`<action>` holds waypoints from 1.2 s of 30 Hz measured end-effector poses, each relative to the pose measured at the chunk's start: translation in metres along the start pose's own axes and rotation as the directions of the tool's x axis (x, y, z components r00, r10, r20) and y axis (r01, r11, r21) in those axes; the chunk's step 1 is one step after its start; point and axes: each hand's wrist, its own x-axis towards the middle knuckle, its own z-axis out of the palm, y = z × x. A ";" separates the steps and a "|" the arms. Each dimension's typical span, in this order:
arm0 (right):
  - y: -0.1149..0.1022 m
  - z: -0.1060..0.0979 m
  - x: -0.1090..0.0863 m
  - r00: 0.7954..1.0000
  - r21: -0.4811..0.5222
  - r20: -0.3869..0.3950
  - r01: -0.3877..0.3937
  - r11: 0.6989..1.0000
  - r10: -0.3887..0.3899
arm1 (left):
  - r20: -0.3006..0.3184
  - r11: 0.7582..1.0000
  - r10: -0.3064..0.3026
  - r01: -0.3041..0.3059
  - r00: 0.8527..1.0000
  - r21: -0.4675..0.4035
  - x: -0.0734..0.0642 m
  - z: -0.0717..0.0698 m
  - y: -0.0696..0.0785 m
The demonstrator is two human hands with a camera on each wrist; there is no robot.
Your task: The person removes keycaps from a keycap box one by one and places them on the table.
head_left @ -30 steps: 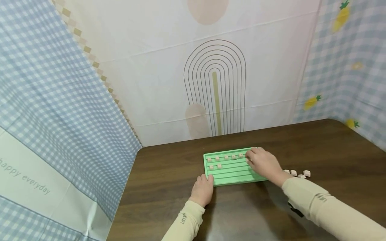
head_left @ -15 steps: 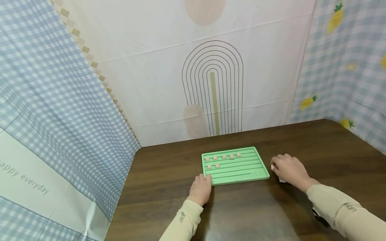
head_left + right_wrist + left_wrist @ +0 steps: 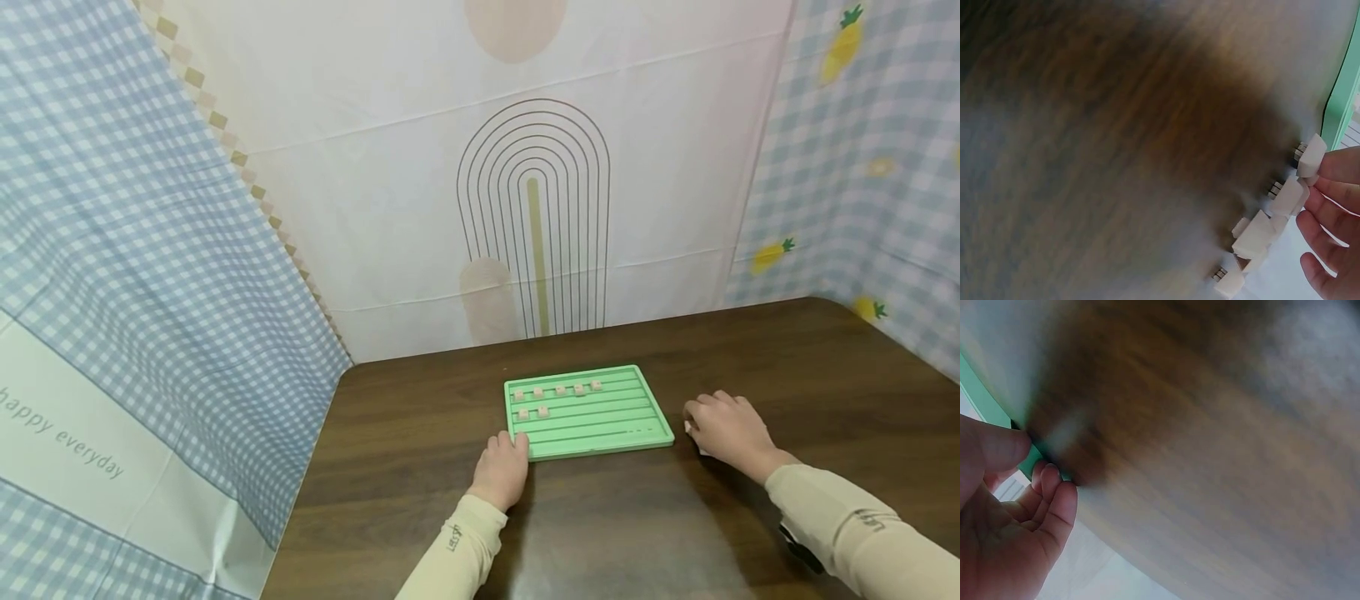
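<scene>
Right hand has been moved from the tray gripped by the left hand; one keycap is pinched. Seven are placed; several remain.

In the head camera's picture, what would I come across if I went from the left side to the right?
Blue checked curtain, the person's left hand, green tray, the person's right hand, the lowest pineapple print.
</scene>
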 end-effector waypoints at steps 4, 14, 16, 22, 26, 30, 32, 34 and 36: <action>0.000 0.001 0.001 1.000 0.004 0.015 -0.008 1.000 0.008 | 0.000 1.000 -0.002 0.002 1.000 0.004 0.000 0.000 0.000; -0.004 -0.009 0.014 0.999 0.050 0.050 0.004 0.999 -0.006 | -0.018 1.000 0.006 -0.006 1.000 0.010 0.000 0.002 -0.003; -0.008 -0.010 0.018 0.999 0.065 0.040 0.014 0.998 -0.016 | -0.011 1.000 0.006 -0.006 1.000 0.003 0.000 0.001 -0.003; -0.035 -0.012 0.039 0.999 0.108 -0.003 0.048 0.993 -0.048 | 0.005 1.000 0.015 -0.015 1.000 -0.002 0.000 0.001 -0.003; -0.061 -0.009 0.056 0.996 0.113 -0.031 0.082 0.990 -0.079 | 0.027 1.000 0.010 -0.009 1.000 -0.020 0.000 0.001 -0.001; -0.089 -0.003 0.071 0.994 0.139 -0.032 0.105 0.985 -0.101 | 0.031 1.000 0.002 -0.001 1.000 -0.018 0.001 0.002 -0.001; -0.103 0.001 0.078 0.994 0.146 -0.013 0.108 0.983 -0.107 | 0.024 1.000 0.002 -0.001 1.000 -0.003 0.001 0.003 -0.001; -0.116 0.004 0.084 0.993 0.153 0.012 0.113 0.982 -0.116 | 0.019 1.000 -0.001 0.001 1.000 0.005 0.001 0.004 -0.001; -0.128 0.009 0.089 0.992 0.156 0.032 0.112 0.981 -0.118 | 0.016 1.000 -0.002 0.002 1.000 0.014 0.000 0.004 -0.001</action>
